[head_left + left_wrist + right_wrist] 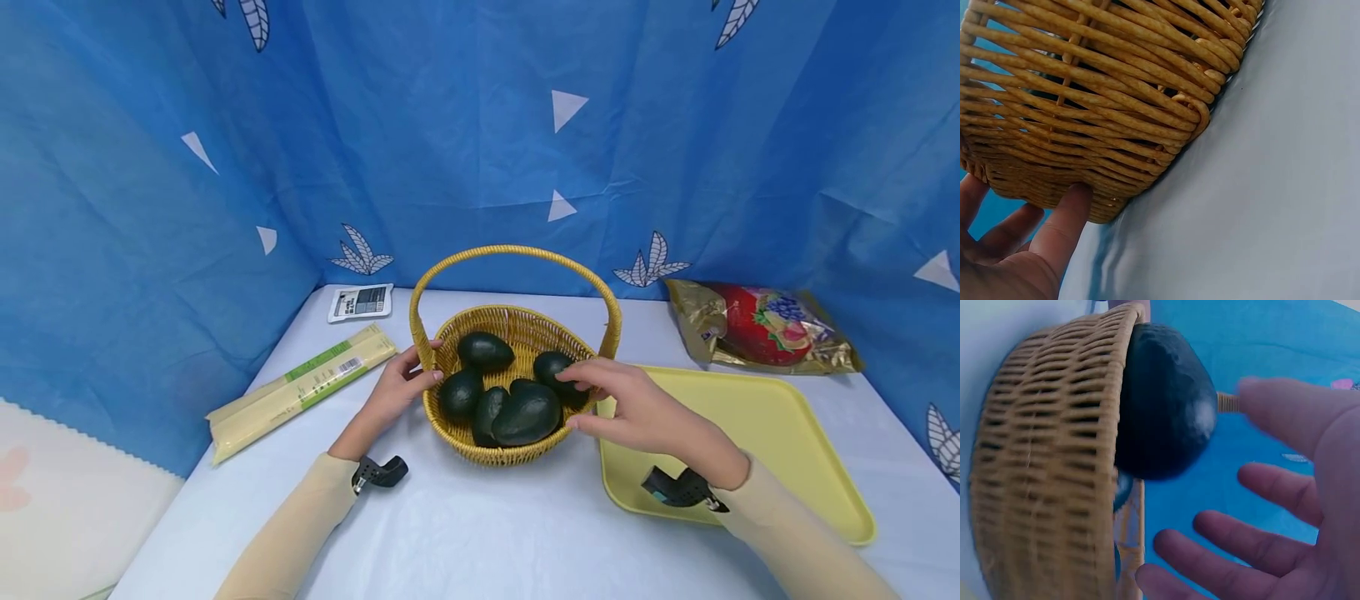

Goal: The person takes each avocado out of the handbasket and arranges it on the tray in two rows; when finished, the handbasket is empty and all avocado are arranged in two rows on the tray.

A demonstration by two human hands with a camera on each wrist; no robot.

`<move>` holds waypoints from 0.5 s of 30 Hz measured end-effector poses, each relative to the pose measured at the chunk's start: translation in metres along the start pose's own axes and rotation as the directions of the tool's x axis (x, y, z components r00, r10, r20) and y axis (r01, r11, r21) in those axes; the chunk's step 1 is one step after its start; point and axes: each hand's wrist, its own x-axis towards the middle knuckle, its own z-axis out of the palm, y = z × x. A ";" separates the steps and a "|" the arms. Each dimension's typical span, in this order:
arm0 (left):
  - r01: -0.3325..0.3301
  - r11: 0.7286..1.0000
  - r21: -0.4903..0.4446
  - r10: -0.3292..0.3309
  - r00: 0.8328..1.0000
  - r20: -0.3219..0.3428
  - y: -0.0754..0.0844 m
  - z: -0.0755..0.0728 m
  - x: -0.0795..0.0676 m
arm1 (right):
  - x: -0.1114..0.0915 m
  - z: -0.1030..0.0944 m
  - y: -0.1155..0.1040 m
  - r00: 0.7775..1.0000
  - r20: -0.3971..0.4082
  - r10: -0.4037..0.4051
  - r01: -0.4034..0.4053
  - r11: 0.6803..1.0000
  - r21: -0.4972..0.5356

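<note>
A wicker basket (502, 456) of avocados (527, 415) was held in the middle of the white table (465, 533).
The foot of its handle (517, 249) was grasped by the left hand (397, 387), thumb in front. Nothing was gripped by the right hand (633, 404); its spread fingers were held over the basket's right side, with a gap to the nearest avocado shown in the right wrist view. A yellow tray (742, 442) was set just beside, toward the table's right edge, and a gold bag (772, 325) was laid near the far right corner. A long packet (300, 392) was angled along the left edge, and a small white pouch (361, 302) was placed at the far left corner.
</note>
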 end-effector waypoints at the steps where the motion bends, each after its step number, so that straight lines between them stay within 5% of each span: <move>1: 0.004 1.000 0.003 -0.004 1.000 0.000 -0.001 0.000 -0.001 | 0.004 0.003 -0.001 1.000 0.010 -0.013 0.013 1.000 0.016; 8: 0.029 1.000 0.001 -0.029 0.999 0.015 -0.003 0.002 -0.003 | 0.024 0.015 -0.009 0.980 0.149 -0.136 0.130 0.990 0.047; 15: 0.025 1.000 0.011 -0.025 1.000 0.006 0.002 0.001 0.000 | 0.043 0.015 -0.027 0.915 0.362 -0.179 0.205 0.978 -0.033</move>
